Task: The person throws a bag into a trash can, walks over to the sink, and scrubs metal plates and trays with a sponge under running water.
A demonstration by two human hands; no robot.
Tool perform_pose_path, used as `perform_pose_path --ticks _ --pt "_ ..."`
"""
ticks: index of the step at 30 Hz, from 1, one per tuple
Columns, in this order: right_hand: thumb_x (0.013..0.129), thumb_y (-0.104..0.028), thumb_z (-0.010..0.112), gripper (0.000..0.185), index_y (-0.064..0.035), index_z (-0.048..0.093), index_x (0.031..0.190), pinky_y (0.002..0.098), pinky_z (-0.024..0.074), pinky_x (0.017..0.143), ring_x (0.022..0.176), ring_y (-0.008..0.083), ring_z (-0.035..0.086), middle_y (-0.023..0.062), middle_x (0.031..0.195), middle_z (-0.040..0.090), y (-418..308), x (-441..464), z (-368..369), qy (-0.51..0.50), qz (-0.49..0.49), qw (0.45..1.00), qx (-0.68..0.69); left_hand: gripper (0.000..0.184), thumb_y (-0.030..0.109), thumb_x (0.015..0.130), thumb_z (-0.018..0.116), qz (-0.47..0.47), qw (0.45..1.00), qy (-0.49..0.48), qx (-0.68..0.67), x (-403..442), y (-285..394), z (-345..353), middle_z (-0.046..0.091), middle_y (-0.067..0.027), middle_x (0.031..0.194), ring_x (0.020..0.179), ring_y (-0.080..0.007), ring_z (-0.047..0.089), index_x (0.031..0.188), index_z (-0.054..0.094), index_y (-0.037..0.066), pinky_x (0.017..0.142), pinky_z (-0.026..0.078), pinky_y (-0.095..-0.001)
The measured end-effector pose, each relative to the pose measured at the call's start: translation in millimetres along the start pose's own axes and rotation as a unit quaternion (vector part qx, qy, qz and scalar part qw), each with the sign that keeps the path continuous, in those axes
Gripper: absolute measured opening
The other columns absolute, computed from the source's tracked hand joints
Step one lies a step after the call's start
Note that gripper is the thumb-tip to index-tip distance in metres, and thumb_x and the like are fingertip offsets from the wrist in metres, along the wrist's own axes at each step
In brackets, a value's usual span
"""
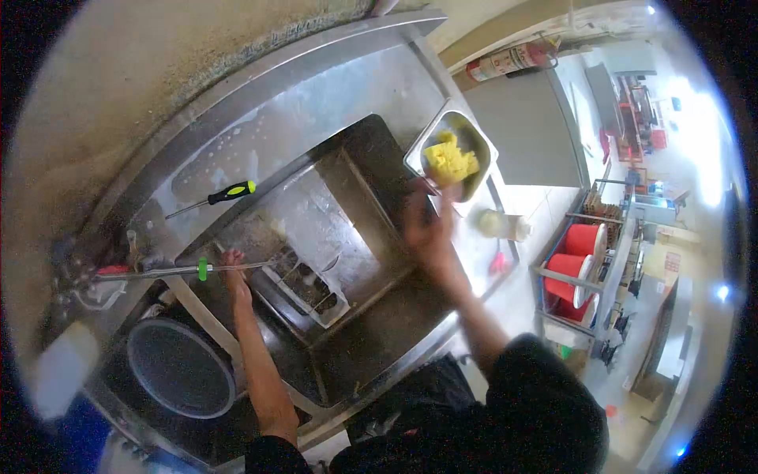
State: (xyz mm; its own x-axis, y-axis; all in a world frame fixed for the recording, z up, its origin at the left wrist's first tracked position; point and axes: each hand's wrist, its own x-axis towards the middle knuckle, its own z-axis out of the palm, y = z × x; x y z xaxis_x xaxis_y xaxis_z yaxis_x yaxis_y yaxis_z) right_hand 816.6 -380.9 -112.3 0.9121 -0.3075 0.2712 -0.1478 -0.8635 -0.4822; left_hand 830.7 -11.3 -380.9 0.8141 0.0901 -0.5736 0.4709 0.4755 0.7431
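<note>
My left hand (234, 272) is at the long faucet spout (174, 271), which has a green clip on it; the fingers look curled round the spout. Below the spout's end, a rectangular metal piece with openings (332, 310) lies tilted in the sink basin (371, 304). My right hand (428, 229) is smeared by motion beside a steel container (414, 158) on the counter's right side. Inside that container sits a yellow sponge-like lump (454, 160). Whether the right fingers hold anything cannot be made out.
A screwdriver (229, 192) with a black and yellow-green handle lies on the wet steel counter. A round dark pan (181, 367) stands in the left basin. To the right are a bottle (505, 226), a fire extinguisher (509, 62) and a rack with red rolls (570, 272).
</note>
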Motion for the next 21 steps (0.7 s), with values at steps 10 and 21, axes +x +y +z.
perform_pose_path --ticks 10,21 --pt "0.084 -0.028 0.052 0.039 -0.0199 0.052 0.122 0.0467 0.0516 0.065 0.084 0.0361 0.061 0.0262 0.108 0.057 236 94 26 0.073 -0.357 0.738 -0.568 0.03 0.01 0.088 0.053 0.129 0.925 0.158 0.32 -64 -109 -38 0.046 -0.01 0.105 0.094 -0.0216 0.05 0.114 0.043 0.001 0.083 0.042 -0.0345" --pt "0.072 -0.005 0.053 0.04 0.0093 0.046 0.109 0.0447 0.0402 0.092 0.11 0.0391 0.047 0.0295 0.114 0.047 81 98 0 -0.283 -0.304 0.84 -0.348 0.042 0.014 0.086 0.057 0.033 0.895 0.133 0.425 -101 -127 12 0.06 -0.0152 0.105 0.096 -0.0261 0.058 0.124 0.044 -0.001 0.083 0.045 -0.0371"
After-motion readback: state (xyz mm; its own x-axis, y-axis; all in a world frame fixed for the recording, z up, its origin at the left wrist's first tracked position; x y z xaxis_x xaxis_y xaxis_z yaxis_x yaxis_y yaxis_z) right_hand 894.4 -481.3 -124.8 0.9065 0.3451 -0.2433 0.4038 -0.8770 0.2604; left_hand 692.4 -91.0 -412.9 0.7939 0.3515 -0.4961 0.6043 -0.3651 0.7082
